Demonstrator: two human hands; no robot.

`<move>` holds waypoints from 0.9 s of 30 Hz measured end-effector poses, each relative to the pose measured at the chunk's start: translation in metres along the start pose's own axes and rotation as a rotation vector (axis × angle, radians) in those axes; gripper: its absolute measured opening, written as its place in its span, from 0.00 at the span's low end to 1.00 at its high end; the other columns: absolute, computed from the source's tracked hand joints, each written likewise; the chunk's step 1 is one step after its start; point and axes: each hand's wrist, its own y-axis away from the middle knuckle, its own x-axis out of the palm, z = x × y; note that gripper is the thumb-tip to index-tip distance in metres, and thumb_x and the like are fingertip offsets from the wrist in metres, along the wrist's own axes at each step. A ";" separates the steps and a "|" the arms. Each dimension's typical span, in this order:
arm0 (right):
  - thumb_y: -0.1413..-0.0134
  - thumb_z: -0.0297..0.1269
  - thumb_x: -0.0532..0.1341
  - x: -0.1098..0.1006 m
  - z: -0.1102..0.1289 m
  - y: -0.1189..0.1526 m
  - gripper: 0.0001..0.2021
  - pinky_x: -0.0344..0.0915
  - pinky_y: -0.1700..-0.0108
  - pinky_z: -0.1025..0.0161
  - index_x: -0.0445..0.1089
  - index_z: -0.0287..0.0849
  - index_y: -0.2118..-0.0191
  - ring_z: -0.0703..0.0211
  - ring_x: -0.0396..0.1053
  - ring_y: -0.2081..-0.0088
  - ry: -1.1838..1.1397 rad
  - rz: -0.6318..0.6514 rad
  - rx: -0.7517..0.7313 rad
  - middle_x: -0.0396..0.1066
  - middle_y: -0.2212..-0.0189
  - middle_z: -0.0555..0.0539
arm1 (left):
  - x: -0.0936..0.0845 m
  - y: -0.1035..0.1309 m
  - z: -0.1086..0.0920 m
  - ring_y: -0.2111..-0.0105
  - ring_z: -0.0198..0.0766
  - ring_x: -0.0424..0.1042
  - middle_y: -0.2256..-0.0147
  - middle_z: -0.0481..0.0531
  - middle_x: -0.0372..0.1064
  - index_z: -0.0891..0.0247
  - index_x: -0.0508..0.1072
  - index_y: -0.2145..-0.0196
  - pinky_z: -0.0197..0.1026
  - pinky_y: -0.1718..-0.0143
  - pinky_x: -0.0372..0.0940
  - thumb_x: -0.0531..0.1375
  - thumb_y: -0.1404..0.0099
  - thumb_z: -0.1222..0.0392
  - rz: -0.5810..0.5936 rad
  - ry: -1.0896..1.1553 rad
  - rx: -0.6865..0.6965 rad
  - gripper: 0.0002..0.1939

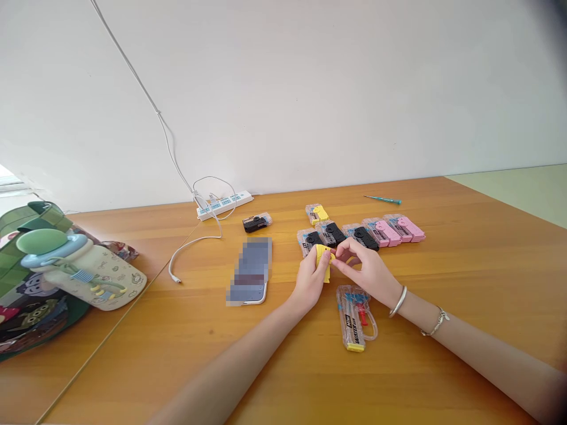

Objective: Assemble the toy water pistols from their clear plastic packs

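Observation:
My left hand [309,280] is closed around a yellow plastic water-gun part [325,255], held just above the table. At the right edge of that part, my right hand [361,261] pinches with thumb and forefinger. Whether a smaller piece sits in that pinch is too small to tell. Below my hands lies a clear mini water gun [351,321] with a red trigger, a bent tube and a yellow end. Just beyond them are black water guns [364,237], pink water guns [404,228] and a yellow water gun [316,213], side by side.
A teal screwdriver [383,200] lies at the back right. Left of my hands are a phone [253,271], another black water gun [257,222] and a white power strip [225,205] with a loose cable [195,239]. A bottle [106,277] leans against a green bag [18,260] at far left.

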 end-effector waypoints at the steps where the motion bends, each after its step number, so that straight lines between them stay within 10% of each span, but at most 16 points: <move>1: 0.45 0.40 0.55 0.000 -0.001 0.000 0.06 0.68 0.69 0.64 0.59 0.45 0.69 0.61 0.70 0.70 -0.021 -0.006 0.026 0.69 0.70 0.51 | 0.000 0.000 0.000 0.71 0.34 0.64 0.71 0.48 0.65 0.63 0.66 0.61 0.34 0.70 0.60 0.45 0.34 0.48 -0.004 -0.001 -0.009 0.18; 27: 0.43 0.43 0.52 0.007 0.003 0.002 0.08 0.66 0.72 0.65 0.60 0.45 0.66 0.62 0.66 0.73 -0.285 0.069 0.116 0.65 0.75 0.51 | -0.001 0.005 -0.010 0.60 0.36 0.67 0.56 0.51 0.68 0.59 0.63 0.52 0.37 0.57 0.61 0.46 0.32 0.55 -0.033 -0.037 0.139 0.15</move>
